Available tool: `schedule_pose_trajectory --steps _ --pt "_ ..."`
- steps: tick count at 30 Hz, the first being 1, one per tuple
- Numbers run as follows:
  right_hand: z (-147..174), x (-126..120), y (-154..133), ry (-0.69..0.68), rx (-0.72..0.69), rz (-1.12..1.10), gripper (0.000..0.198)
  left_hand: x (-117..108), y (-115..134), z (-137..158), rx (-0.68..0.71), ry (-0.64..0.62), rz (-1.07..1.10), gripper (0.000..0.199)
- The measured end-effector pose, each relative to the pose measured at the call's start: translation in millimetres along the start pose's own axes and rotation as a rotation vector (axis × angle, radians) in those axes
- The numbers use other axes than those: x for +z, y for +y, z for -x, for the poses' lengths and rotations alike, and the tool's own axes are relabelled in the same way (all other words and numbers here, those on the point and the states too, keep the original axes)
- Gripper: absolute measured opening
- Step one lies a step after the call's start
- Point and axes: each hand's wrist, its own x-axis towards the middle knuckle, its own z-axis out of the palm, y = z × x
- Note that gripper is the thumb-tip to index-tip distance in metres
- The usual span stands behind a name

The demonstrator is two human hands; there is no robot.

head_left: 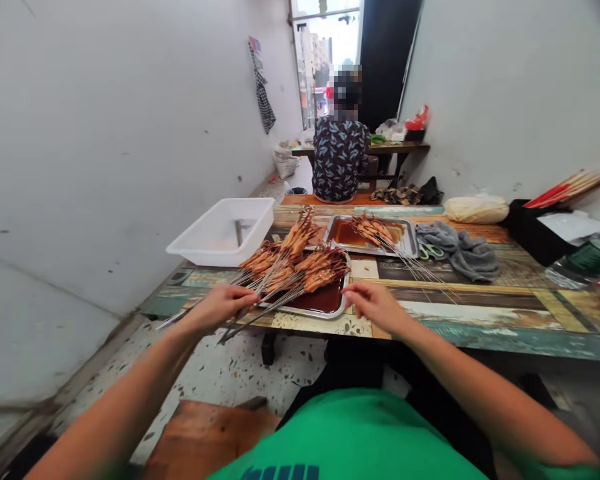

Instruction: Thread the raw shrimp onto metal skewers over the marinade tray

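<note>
My left hand [223, 305] rests on the handle ends of a bundle of metal skewers [260, 293] loaded with brown marinated meat [300, 263]; its fingers seem to close around them. The meat ends lie across a steel tray [341, 303] holding dark sauce. My right hand [375, 303] touches that tray's near right edge with fingers curled, holding nothing I can see. A second steel tray [410, 243] behind it holds sauce and a few more skewers [377, 230].
A white plastic tub [223, 233] stands at the table's left. Grey cloths [463, 250] and green-handled scissors [430, 251] lie right of the far tray. A black box [530, 233] with red sticks sits far right. A person in a patterned shirt [340, 157] sits beyond with their back turned.
</note>
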Motion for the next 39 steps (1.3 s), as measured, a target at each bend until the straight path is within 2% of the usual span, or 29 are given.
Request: schedule_pose_trajectory --steps 1,3,5,7,10,12,14,16,17,18,19,20,22,23,25,27,28,31,36,39 --pt "-1 -24 5 0.084 -0.040 0.146 0.023 -6 -8 0 0.039 -0.049 -0.071 0.032" --pt "-3 -73 15 0.341 -0.066 0.475 0.022 -13 -21 -6 0.059 -0.053 -0.224 0.030" --pt "-5 -119 25 0.460 -0.002 0.568 0.022 -14 -29 -15 0.081 -0.016 -0.372 0.029" --pt "-6 -154 36 0.509 0.156 0.759 0.023 -11 -33 -23 0.099 0.044 -0.508 0.029" --pt "-6 -178 50 0.455 0.256 0.771 0.021 -5 -36 -26 0.071 0.093 -0.654 0.033" --pt "-4 -181 57 0.416 0.287 0.690 0.017 -4 -33 -21 0.009 0.144 -0.731 0.035" --pt "-2 -179 63 0.362 0.322 0.561 0.014 0 -23 -12 -0.049 0.259 -0.792 0.037" --pt "1 -176 70 0.322 0.353 0.418 0.014 12 0 -3 -0.009 0.370 -0.761 0.037" --pt "1 -175 73 0.315 0.365 0.355 0.015 22 16 0 0.068 0.401 -0.674 0.037" --pt "2 -174 76 0.313 0.374 0.296 0.015 35 36 2 0.165 0.365 -0.524 0.035" --pt "2 -174 79 0.313 0.381 0.237 0.015 52 57 2 0.255 0.273 -0.331 0.032" --pt "3 -174 81 0.310 0.387 0.181 0.016 72 80 0 0.314 0.129 -0.135 0.029" --pt "3 -173 83 0.295 0.397 0.083 0.019 117 125 -12 0.313 -0.202 0.223 0.028" --pt "4 -171 83 0.286 0.401 0.042 0.021 139 146 -22 0.270 -0.305 0.379 0.028" --pt "4 -168 83 0.272 0.408 -0.026 0.023 179 181 -45 0.157 -0.356 0.601 0.022" --pt "4 -165 83 0.272 0.407 -0.073 0.023 209 205 -70 0.004 -0.308 0.683 0.014" --pt "3 -163 83 0.276 0.404 -0.090 0.022 219 214 -82 -0.094 -0.313 0.709 0.010" --pt "0 -160 86 0.289 0.396 -0.127 0.021 240 229 -107 -0.187 -0.336 0.699 0.011" --pt "-7 -157 90 0.282 0.399 -0.155 0.020 261 234 -124 -0.247 -0.277 0.718 0.017" --pt "-9 -153 90 0.278 0.408 -0.152 0.020 266 232 -128 -0.272 -0.248 0.741 0.012"
